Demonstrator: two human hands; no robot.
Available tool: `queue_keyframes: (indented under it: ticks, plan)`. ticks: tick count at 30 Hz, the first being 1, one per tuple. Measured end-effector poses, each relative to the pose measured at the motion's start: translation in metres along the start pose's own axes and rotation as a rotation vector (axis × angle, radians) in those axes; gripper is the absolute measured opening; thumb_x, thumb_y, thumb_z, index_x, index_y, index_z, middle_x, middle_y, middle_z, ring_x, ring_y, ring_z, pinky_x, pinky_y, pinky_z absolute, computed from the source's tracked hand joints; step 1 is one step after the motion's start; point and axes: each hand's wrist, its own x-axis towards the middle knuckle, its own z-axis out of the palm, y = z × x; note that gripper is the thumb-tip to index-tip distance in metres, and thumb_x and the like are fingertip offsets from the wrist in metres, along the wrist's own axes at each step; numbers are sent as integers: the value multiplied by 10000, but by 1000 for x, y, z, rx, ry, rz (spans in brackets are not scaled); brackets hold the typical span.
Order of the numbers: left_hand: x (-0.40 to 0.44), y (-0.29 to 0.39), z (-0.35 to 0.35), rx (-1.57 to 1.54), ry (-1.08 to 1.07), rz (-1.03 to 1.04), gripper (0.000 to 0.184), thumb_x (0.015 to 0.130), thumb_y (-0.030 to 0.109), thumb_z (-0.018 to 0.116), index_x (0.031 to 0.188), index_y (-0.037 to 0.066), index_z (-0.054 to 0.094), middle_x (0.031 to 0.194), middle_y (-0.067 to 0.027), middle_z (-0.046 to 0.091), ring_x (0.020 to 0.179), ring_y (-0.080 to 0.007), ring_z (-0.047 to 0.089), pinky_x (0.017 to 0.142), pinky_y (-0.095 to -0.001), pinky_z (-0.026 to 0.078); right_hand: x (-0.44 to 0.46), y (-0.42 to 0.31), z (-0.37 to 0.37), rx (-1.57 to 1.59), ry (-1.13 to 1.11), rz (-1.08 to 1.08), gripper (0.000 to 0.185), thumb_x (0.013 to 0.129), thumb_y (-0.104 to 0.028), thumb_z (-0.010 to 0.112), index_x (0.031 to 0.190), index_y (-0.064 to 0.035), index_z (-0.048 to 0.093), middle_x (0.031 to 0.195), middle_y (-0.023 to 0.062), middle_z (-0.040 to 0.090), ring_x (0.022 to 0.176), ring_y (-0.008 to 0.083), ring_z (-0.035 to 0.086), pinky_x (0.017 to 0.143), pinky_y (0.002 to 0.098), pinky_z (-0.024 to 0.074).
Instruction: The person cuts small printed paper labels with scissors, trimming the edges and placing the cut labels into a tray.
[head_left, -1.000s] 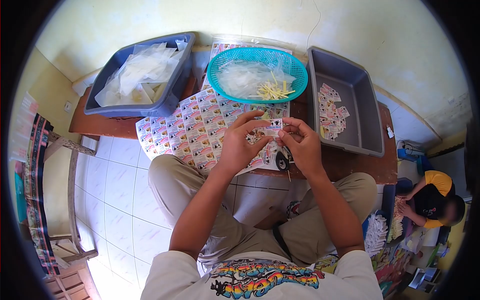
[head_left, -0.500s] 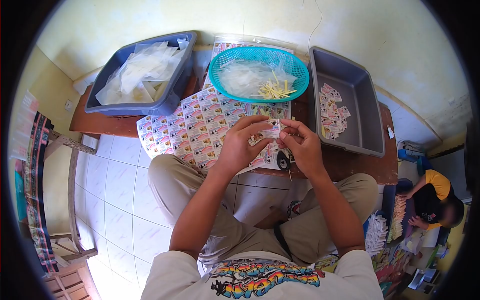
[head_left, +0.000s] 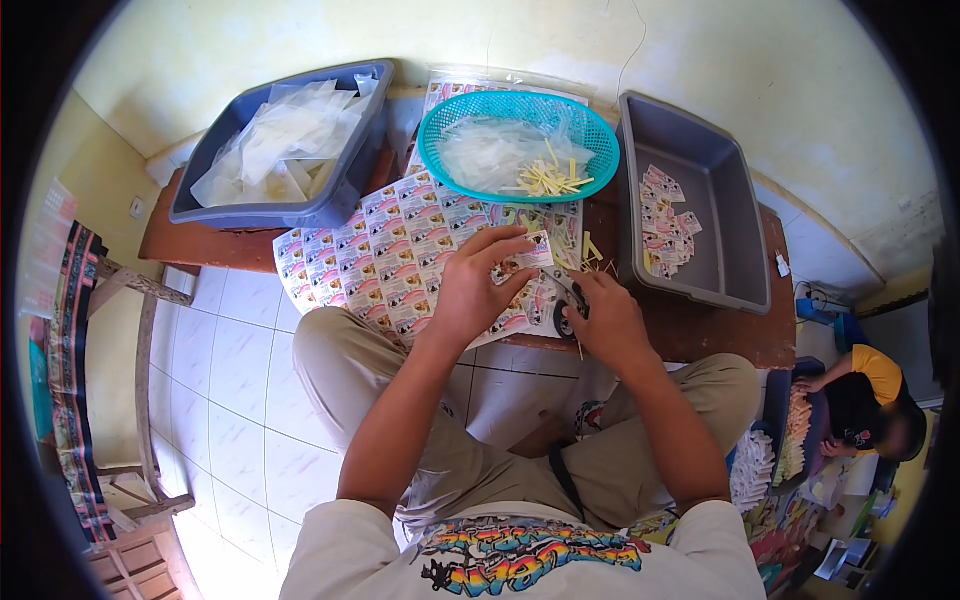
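a small printed label (head_left: 538, 250) is pinched between thumb and index finger of the left hand (head_left: 475, 285), held up over the printed sheet (head_left: 370, 265) on the table. black-handled scissors (head_left: 558, 318) are set between the hands, just left of the right hand (head_left: 612, 318), which is clearly the nearer one. fingers of the right hand are laid at the handles; whether they are closed round them or put through the loops cannot be told. the scissors' long axis is run roughly fore-and-aft, handles toward the person, blades angled forward and slightly left. the label is thus placed ahead and left of the right hand, near the blade end; contact cannot be judged. loose yellow strips (head_left: 590, 246) are seen just ahead of the right hand.
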Motion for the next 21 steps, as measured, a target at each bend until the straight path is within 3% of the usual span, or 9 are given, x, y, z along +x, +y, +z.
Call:
queue_keyframes:
  ticks: [2, 5, 14, 21]
  plan:
    - [1, -1, 2, 2, -8, -5, 383, 799, 86, 900, 1162, 82, 779, 1268, -108, 743, 1117, -299, 735, 929, -391, 602, -3, -4, -1, -131, -98, 47, 585, 880, -180, 792, 1428, -90, 608, 1335, 167, 635, 1145, 396, 693, 959, 500, 575]
    - [1, -1, 4, -4, -8, 6, 383, 800, 85, 900, 1163, 79, 778, 1268, -106, 744, 1108, -297, 737, 923, -389, 603, -4, -2, 3, -163, -130, 35, 619, 872, -153, 773, 1462, -128, 586, 1391, 154, 610, 1136, 402, 695, 960, 494, 580]
    - [2, -1, 6, -4, -16, -5, 374, 801, 96, 902, 1154, 83, 781, 1266, -103, 746, 1120, -302, 737, 920, -395, 608, -1, 7, 23, -213, -80, -99, 650, 845, -24, 665, 1484, -47, 545, 1370, 175, 616, 1165, 404, 679, 960, 511, 580]
    - [2, -1, 4, 3, 1, 11, 374, 800, 102, 905, 1152, 79, 780, 1267, -103, 747, 1108, -298, 739, 911, -393, 606, 5, 1, 13, -121, -149, -33, 684, 836, -24, 670, 1503, -55, 520, 1327, 214, 616, 1152, 440, 670, 969, 521, 572]
